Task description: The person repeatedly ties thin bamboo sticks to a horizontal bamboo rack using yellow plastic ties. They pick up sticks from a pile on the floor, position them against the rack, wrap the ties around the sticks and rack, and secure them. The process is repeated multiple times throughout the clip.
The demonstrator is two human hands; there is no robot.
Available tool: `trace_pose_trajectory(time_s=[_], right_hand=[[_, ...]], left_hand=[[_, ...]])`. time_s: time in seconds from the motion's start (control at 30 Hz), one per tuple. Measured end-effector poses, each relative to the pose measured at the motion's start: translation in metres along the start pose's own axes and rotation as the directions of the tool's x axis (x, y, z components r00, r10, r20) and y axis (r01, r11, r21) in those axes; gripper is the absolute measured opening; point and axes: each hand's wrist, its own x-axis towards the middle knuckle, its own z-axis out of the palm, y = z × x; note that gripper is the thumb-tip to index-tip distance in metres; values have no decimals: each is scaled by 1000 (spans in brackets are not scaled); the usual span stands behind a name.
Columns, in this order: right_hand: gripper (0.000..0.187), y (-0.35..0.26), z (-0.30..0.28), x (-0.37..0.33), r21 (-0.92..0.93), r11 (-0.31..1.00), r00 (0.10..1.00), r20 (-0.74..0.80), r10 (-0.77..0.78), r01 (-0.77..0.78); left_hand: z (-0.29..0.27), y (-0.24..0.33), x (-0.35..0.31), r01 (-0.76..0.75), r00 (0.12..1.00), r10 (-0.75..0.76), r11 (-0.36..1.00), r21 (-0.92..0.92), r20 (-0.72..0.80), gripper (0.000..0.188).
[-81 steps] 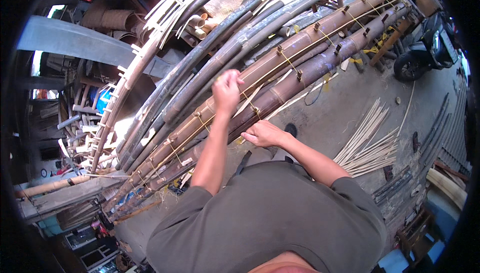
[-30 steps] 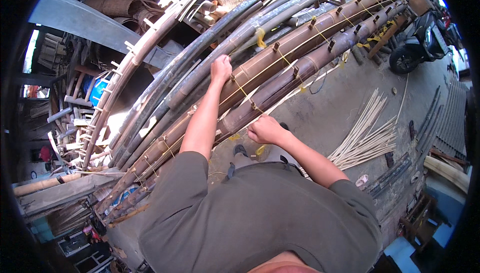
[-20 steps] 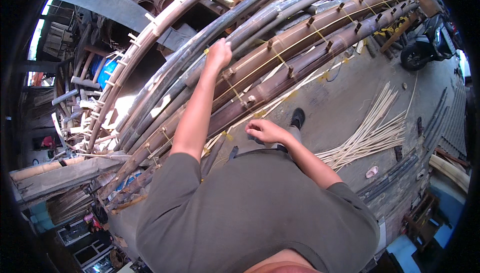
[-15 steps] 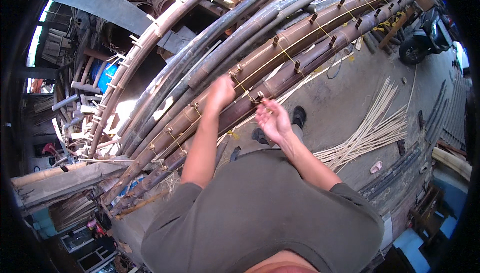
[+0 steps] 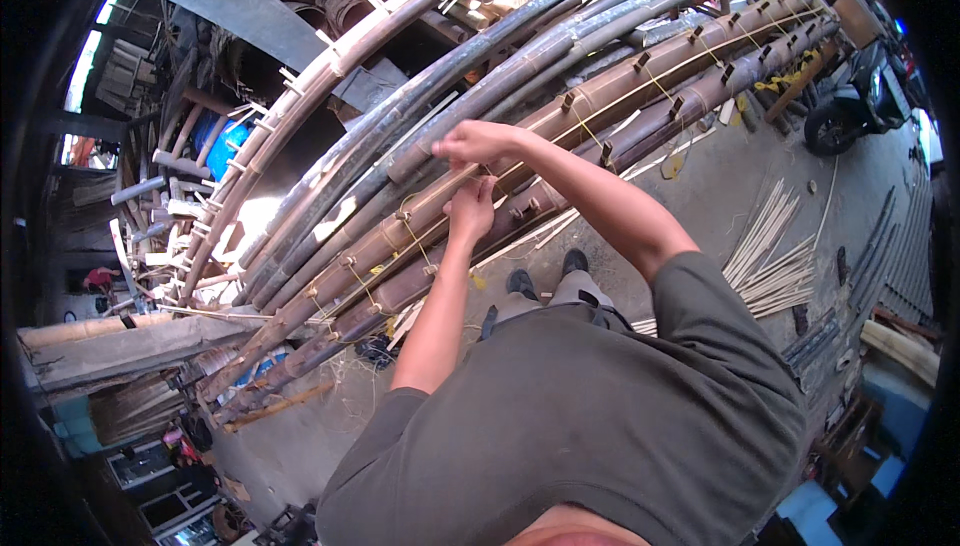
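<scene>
Two long brown bamboo poles run side by side across the view, a far pole (image 5: 600, 104) and a near pole (image 5: 403, 291). Short pegs (image 5: 567, 103) stand up along both, and thin yellow cord (image 5: 588, 130) zigzags between them. My left hand (image 5: 470, 210) is closed in a pinch at the far pole, close to a peg. Just beyond it my right hand (image 5: 478, 143) is curled closed above the far pole, its forearm crossing over both poles. Whatever lies between the fingers of either hand is too small to make out.
Dark curved poles (image 5: 480, 46) lie stacked behind, beside a curved pole set with pale pegs (image 5: 290, 96). Pale split strips (image 5: 770, 256) are spread on the concrete floor (image 5: 690, 206) at right. A motorbike (image 5: 850, 106) stands at the far right.
My right hand has swung from the near side, fingers partly open, across to the far pole and closed. My left hand has shifted slightly nearer and right, from fist to pinch.
</scene>
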Motion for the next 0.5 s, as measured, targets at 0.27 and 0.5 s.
trace_pose_trajectory(time_s=[0.27,0.5], right_hand=[[35,56,107,-168,-136,986,995,52,-90,96],[32,-25,86,-185,54,989,991,6,-135,135]], left_hand=[[5,16,-9,17,1000,-18,998,67,21,29],[-37,62,64,-147,983,95,918,-369,-156,27]])
